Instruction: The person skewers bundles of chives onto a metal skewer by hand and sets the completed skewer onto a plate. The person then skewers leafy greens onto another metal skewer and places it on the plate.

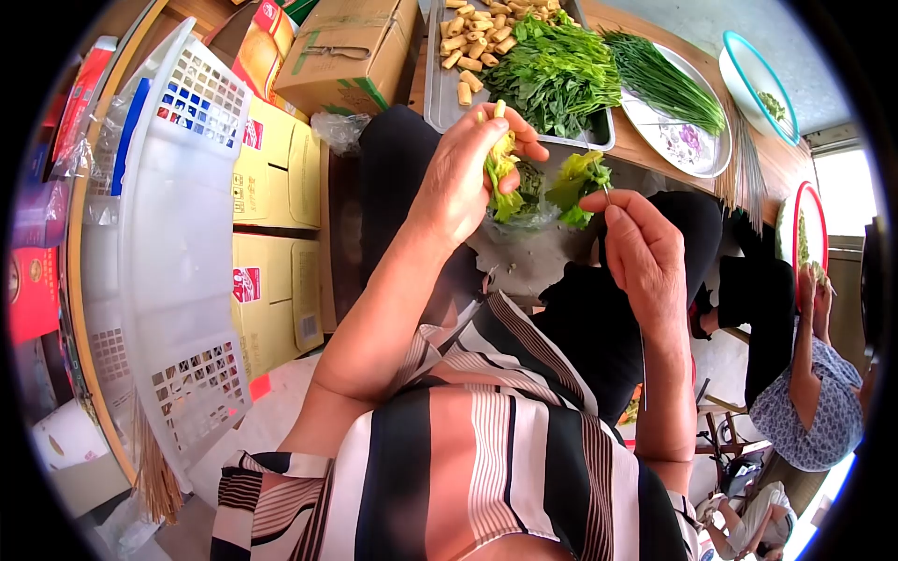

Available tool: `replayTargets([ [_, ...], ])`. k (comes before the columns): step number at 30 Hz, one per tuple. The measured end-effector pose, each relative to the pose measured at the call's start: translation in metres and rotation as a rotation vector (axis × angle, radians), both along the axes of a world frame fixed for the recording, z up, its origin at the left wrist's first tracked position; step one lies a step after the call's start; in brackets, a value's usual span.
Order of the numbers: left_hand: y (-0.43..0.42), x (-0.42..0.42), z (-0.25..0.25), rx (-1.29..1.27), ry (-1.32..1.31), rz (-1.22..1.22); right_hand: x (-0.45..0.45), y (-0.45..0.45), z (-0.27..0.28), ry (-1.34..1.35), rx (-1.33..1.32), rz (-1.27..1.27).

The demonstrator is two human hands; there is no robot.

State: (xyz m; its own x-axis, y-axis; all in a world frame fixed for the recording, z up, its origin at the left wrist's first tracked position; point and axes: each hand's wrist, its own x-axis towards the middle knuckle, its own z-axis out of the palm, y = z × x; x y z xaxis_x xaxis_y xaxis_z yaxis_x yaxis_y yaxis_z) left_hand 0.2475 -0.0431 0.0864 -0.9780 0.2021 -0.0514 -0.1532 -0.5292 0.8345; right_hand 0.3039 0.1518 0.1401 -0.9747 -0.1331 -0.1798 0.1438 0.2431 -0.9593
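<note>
My left hand point(460, 173) is closed around a small bunch of pale yellow-green leafy stems point(501, 159), their cut ends poking up past the thumb. To its right, my right hand point(644, 245) pinches a thin skewer point(644, 374) that runs down along the forearm. A green leaf point(577, 185) sits at the skewer's upper end, just beyond the fingertips. Below and between the hands, a clear plastic bag point(533, 217) with more greens is partly hidden.
A metal tray point(438, 98) holds leafy greens point(552, 79) and tan rolled pieces point(475, 37). Chives point(664, 82) lie on an oval plate point(645, 126) beside loose skewers point(748, 173). Cartons point(276, 168) and a white plastic basket point(178, 252) stand left; another person point(812, 402) works at right.
</note>
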Motion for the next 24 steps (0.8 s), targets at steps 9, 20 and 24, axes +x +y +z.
replayTargets([
  [9,-0.005,-0.004,0.001,-0.057,-0.002,-0.055,0.009,-0.002,0.004,0.017,0.054,0.063],
  [20,-0.002,-0.002,0.007,-0.042,-0.074,-0.051,0.007,-0.006,0.007,0.019,0.057,0.093],
  [24,0.0,-0.001,0.009,-0.056,-0.048,-0.052,0.007,-0.006,0.005,0.026,0.056,0.1],
])
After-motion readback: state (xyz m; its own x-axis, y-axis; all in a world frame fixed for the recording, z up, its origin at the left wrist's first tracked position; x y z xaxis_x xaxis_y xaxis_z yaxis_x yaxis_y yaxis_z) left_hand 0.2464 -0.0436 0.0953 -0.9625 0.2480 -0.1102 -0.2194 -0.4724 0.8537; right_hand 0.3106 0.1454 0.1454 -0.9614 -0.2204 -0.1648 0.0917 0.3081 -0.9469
